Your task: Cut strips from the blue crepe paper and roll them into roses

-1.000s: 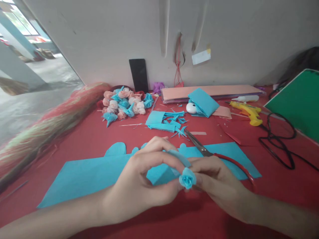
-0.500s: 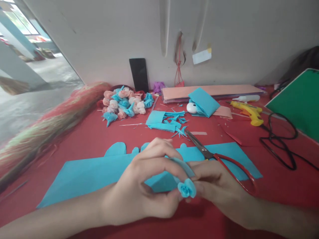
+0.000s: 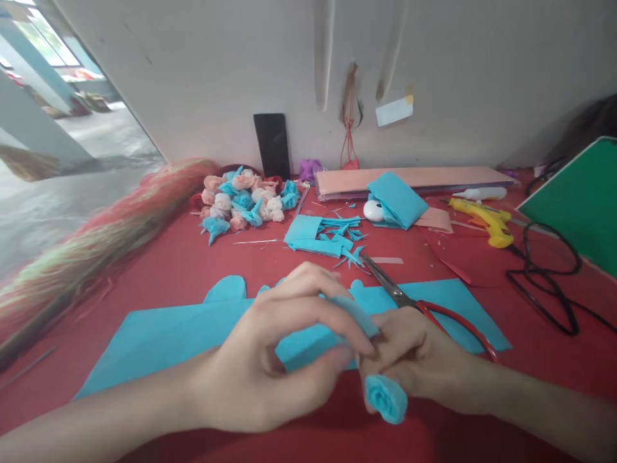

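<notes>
A small blue rolled paper flower [image 3: 385,399] is pinched in the fingers of my right hand [image 3: 424,363]. Left of it, my left hand [image 3: 274,354] is curved, with thumb and index finger apart from the flower and a blue paper strip [image 3: 354,312] lying against its fingers. The strip's far end runs to my right hand. Beneath both hands lies a large blue sheet [image 3: 168,334]. Scissors with red handles [image 3: 463,321] rest on the sheet beside my right hand.
Behind are finished pink, white and blue flowers [image 3: 243,199], blue scraps [image 3: 328,235], folded blue paper [image 3: 398,199] and a black phone [image 3: 272,146]. At the right are a yellow glue gun [image 3: 486,222], its black cord and a green board [image 3: 578,199].
The flower has moved down and right with my right hand and turned. My left thumb and index finger have come off the flower. The view has shifted slightly.
</notes>
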A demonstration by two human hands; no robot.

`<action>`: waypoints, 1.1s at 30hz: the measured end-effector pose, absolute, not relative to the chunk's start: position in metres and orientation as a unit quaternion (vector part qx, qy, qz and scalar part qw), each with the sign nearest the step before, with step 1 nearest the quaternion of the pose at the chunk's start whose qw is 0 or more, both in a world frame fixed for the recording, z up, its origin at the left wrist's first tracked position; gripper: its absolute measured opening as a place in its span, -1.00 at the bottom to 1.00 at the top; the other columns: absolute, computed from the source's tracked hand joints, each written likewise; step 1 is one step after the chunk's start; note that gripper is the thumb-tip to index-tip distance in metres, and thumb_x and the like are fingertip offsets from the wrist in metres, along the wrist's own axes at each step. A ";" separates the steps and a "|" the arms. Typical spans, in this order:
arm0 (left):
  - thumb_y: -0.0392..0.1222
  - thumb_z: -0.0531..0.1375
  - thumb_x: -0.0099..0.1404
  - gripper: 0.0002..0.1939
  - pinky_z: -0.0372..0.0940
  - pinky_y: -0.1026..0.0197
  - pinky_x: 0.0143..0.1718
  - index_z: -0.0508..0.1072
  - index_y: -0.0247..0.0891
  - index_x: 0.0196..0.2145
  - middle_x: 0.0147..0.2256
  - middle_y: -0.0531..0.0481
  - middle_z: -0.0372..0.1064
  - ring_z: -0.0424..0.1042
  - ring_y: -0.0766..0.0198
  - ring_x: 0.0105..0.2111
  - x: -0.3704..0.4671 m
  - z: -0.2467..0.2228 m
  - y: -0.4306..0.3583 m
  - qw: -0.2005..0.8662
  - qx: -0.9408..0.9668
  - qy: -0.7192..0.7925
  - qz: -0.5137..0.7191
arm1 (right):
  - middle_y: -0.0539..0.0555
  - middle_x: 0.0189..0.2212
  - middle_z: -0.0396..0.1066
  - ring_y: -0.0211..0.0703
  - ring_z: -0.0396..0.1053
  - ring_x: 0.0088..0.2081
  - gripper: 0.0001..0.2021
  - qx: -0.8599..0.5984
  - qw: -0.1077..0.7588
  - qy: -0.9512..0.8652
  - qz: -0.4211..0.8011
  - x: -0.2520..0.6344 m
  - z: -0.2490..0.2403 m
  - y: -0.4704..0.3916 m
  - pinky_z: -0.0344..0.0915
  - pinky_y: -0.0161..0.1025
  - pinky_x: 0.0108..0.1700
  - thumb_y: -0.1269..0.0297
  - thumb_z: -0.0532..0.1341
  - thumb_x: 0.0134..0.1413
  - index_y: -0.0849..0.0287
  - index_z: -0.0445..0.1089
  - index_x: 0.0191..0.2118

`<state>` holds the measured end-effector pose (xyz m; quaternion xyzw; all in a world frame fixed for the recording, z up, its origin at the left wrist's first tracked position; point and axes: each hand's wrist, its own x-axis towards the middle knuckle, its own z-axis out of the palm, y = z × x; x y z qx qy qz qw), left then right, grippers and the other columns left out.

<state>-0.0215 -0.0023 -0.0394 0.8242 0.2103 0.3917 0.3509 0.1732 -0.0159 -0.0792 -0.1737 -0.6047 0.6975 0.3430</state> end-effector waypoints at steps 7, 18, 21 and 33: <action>-0.46 0.15 0.26 -0.74 0.32 0.39 -0.17 0.45 -0.10 -0.22 -0.27 0.14 0.44 0.41 0.40 -0.24 -0.024 -0.049 -0.003 0.370 0.755 0.298 0.452 | -0.05 -0.44 0.25 -0.38 0.18 -0.43 -0.87 -0.192 0.376 -0.612 0.668 0.172 -0.082 -0.016 0.18 -0.38 -0.36 0.29 0.25 0.14 -0.02 0.58 -0.29; -0.54 0.23 0.06 -0.74 0.35 0.28 -0.27 0.53 -0.18 -0.44 -0.49 0.14 0.47 0.42 0.35 -0.42 -0.019 -0.050 -0.005 0.493 0.693 0.313 0.424 | -0.03 -0.47 0.25 -0.36 0.16 -0.45 -0.80 -0.238 0.340 -0.608 0.677 0.172 -0.084 -0.017 0.10 -0.36 -0.45 0.21 0.23 0.16 0.08 0.58 -0.40; -0.50 0.25 0.07 -0.77 0.36 0.22 -0.28 0.58 -0.18 -0.44 -0.52 0.10 0.47 0.39 0.32 -0.45 -0.019 -0.050 -0.006 0.509 0.689 0.307 0.414 | -0.03 -0.48 0.25 -0.35 0.18 -0.44 -0.81 -0.251 0.333 -0.609 0.675 0.172 -0.085 -0.017 0.09 -0.36 -0.44 0.21 0.24 0.14 0.09 0.57 -0.42; -0.51 0.23 0.07 -0.67 0.29 0.26 -0.31 0.62 -0.09 -0.37 -0.45 0.08 0.34 0.34 0.34 -0.40 -0.020 -0.051 -0.003 0.384 0.736 0.321 0.456 | -0.08 -0.58 0.18 -0.37 0.10 -0.52 -0.80 -0.242 0.336 -0.602 0.683 0.168 -0.087 -0.016 0.16 -0.36 -0.42 0.26 0.25 0.13 0.09 0.56 -0.47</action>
